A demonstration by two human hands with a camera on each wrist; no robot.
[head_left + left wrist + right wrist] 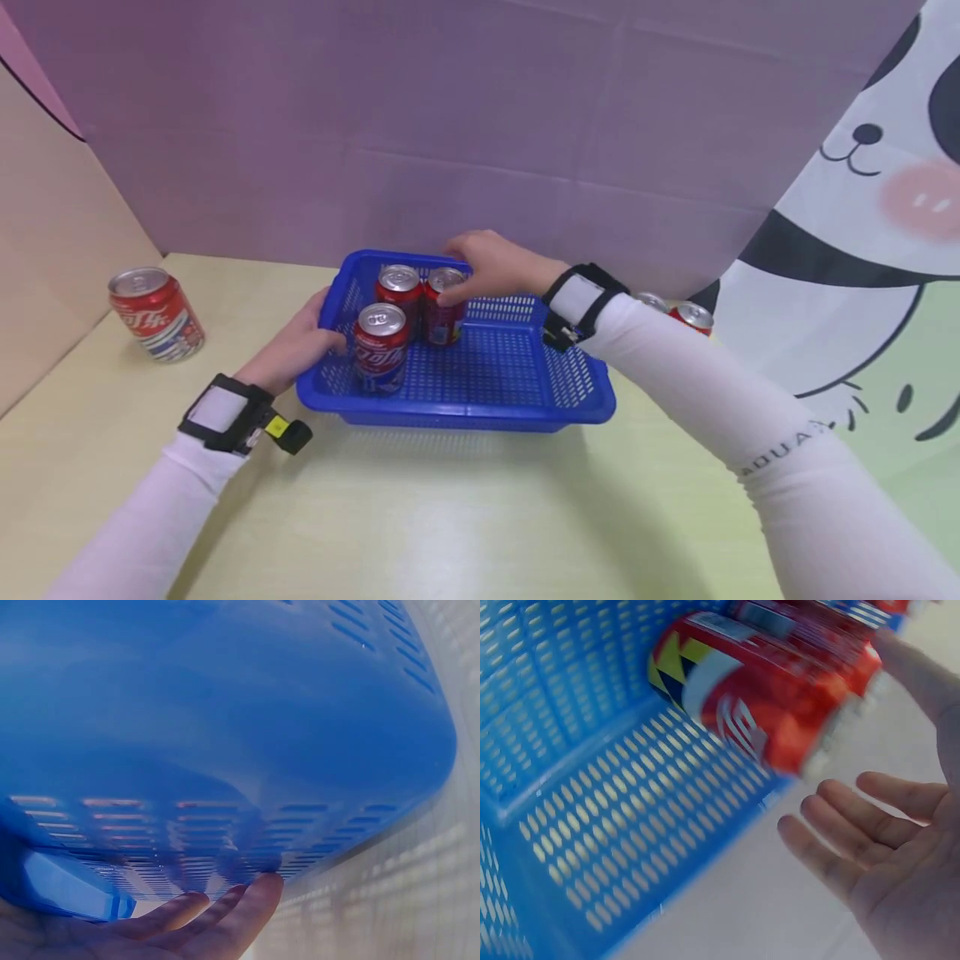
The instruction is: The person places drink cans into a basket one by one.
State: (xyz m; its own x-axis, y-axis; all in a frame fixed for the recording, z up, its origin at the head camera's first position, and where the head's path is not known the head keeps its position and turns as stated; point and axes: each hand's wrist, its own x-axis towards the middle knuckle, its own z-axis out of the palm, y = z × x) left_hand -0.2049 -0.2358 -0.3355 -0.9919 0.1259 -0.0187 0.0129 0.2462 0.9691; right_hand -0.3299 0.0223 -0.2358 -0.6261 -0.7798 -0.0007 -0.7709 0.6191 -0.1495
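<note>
A blue plastic basket (465, 412) with slotted walls sits in the middle of the head view. Three red soda cans stand grouped in its left part: a front can (381, 354), a back left can (399, 287) and a back right can (442, 323). My left hand (296, 346) grips the basket's left end, thumb over the rim; in the left wrist view its fingers (240, 922) extend along the slotted outside. Above the back right can is my right hand (498, 267), thumb near its top. The right wrist view shows that hand's fingers (840, 855) spread, apart from the can.
Another red soda can (157, 315) stands on the pale wooden table (420, 517) at the left. Two more cans, one a red can (692, 317), show partly behind the right forearm. A purple backdrop (465, 125) rises behind the basket, and a panda-print sheet (840, 283) hangs at right.
</note>
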